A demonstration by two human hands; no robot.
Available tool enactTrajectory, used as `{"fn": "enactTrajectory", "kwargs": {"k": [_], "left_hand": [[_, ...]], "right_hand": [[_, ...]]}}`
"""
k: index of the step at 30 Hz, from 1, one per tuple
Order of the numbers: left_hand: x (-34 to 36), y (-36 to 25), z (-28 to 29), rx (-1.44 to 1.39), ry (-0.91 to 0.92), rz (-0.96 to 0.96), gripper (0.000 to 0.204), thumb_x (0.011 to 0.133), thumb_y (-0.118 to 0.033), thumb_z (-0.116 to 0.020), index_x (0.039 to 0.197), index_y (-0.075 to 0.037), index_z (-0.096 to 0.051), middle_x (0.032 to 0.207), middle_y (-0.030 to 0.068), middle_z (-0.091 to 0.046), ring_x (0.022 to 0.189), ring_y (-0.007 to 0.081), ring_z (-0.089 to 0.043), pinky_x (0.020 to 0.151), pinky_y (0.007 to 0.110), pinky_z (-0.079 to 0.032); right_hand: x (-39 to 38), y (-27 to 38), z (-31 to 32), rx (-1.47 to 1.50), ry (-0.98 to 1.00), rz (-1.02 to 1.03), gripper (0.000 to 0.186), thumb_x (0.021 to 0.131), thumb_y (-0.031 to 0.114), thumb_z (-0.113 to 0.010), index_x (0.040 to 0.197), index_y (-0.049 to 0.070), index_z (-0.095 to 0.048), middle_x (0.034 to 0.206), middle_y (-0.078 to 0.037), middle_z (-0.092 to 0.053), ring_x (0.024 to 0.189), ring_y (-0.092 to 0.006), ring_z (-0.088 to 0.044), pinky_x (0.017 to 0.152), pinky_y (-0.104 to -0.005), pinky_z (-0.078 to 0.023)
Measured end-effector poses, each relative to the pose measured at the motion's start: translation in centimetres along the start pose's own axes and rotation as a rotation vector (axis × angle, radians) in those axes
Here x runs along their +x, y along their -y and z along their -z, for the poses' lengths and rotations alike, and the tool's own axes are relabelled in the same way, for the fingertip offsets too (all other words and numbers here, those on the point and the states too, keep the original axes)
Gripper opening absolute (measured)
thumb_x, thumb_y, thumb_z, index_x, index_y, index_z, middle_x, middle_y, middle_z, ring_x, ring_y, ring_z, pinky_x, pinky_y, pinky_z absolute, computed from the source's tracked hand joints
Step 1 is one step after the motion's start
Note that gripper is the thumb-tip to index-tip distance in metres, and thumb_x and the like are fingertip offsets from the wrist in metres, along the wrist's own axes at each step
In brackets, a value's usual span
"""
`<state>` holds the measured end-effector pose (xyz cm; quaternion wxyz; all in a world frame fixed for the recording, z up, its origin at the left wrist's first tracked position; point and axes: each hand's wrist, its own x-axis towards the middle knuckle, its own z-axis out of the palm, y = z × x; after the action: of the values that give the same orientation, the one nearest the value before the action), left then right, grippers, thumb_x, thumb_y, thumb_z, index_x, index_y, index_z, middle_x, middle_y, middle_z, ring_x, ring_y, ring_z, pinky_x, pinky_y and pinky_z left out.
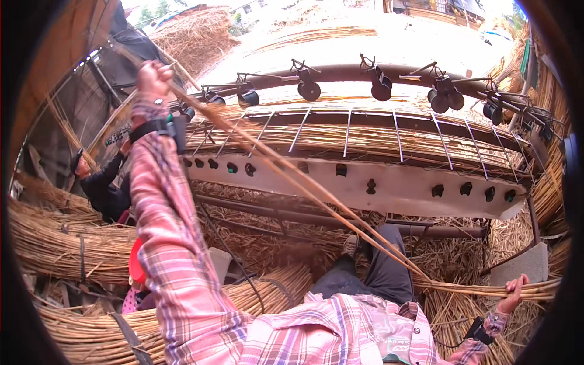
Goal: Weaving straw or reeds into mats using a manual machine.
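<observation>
My left hand (154, 79) is raised at the upper left, closed around long tan reed stalks (316, 198) that run diagonally down to the lower right. My right hand (511, 295) is closed on the same stalks near the right edge. Beyond them stands a long metal frame (413, 121) with reeds lying lengthwise under thin crossbars. A curved bar over it carries black spools (309, 90). Its pale front board (401, 185) has several small dark fittings.
A co-worker in dark clothing (106, 185) is at the left. Strapped reed bundles (55, 237) lie at the left and below me. A grey block (520, 264) is at the right. A straw pile (198, 36) stands in the back left.
</observation>
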<state>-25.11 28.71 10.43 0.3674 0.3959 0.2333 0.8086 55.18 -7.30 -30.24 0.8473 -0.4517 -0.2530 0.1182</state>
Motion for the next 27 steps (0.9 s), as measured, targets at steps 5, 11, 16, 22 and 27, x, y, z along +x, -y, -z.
{"fn": "enactTrajectory", "kwargs": {"k": [5,11,16,22,27], "left_hand": [[4.4,-12.4,16.8,0.113,-0.305,-0.044,0.026,0.089,-0.013,-0.038,0.064,-0.012,-0.03,0.054,-0.003,-0.026,0.041,0.0086,-0.024,0.037,0.023,-0.023],[-2.8,-7.1,29.3,1.585,-0.082,-0.158,0.016,0.08,-0.018,-0.048,0.074,-0.006,-0.056,0.069,-0.002,-0.052,0.063,0.0087,-0.047,0.057,0.026,-0.04],[-1.4,12.3,29.0,1.635,-0.125,0.079,0.017,0.083,-0.012,-0.047,0.086,-0.003,-0.062,0.068,0.0044,-0.06,0.056,0.0159,-0.056,0.049,0.029,-0.042],[6.3,29.0,24.0,0.468,0.363,0.972,0.015,0.082,-0.009,-0.052,0.094,-0.003,-0.059,0.06,-0.0028,-0.057,0.044,0.0116,-0.053,0.037,0.028,-0.038],[2.4,35.6,15.8,1.897,0.48,0.045,0.012,0.081,-0.013,-0.055,0.079,-0.008,-0.065,0.063,-0.0005,-0.062,0.05,0.0139,-0.057,0.038,0.032,-0.041]], "right_hand": [[5.0,-0.5,11.1,-0.071,-0.172,-0.06,0.015,0.093,0.016,-0.051,0.102,0.005,-0.052,0.06,0.005,-0.03,0.052,-0.0052,-0.03,0.05,-0.02,-0.03],[4.2,0.7,14.8,-0.165,-0.466,-0.1,0.017,0.09,0.024,-0.056,0.084,0.01,-0.05,0.056,0.004,-0.032,0.051,-0.0068,-0.032,0.051,-0.0233,-0.033],[1.9,2.0,10.2,-0.174,-0.447,0.003,0.012,0.086,0.017,-0.058,0.092,0.009,-0.05,0.054,0.005,-0.035,0.046,-0.0073,-0.036,0.046,-0.0251,-0.037],[0.7,2.9,7.6,-0.168,-0.554,0.0,0.006,0.087,0.013,-0.055,0.087,0.009,-0.05,0.052,0.003,-0.035,0.042,-0.0086,-0.035,0.043,-0.0268,-0.037],[-0.1,3.2,8.9,-0.166,-0.6,0.026,0.007,0.086,0.011,-0.056,0.088,0.008,-0.05,0.053,0.002,-0.036,0.042,-0.009,-0.035,0.042,-0.0264,-0.034]]}}
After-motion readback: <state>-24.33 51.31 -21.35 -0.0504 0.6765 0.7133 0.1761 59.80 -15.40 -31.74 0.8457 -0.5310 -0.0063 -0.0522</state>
